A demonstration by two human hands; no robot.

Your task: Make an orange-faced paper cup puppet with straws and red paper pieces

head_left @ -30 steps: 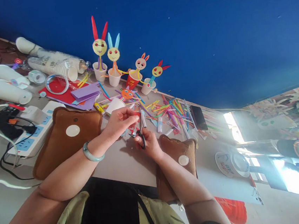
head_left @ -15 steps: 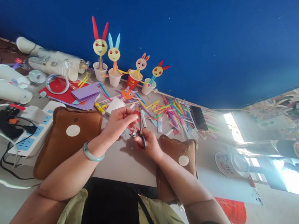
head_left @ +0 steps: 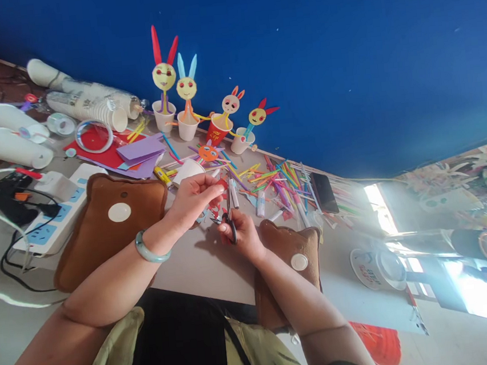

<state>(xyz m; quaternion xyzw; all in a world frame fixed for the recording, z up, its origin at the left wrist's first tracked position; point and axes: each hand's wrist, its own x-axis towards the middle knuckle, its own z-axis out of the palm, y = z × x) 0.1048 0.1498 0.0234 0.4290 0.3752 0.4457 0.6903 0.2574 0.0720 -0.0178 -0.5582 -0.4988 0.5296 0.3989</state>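
Left hand [head_left: 194, 201] pinches paper [head_left: 223, 182] between thumb and finger; right hand [head_left: 247, 235], closed round scissors [head_left: 233, 232], alongside, above table [head_left: 183, 274]; fingertips near blades, so a slip could nick them

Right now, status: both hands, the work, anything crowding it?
Left hand pinching red piece. Right hand on black-handled scissors, blades close beside it. Coloured sticks scattered just beyond.
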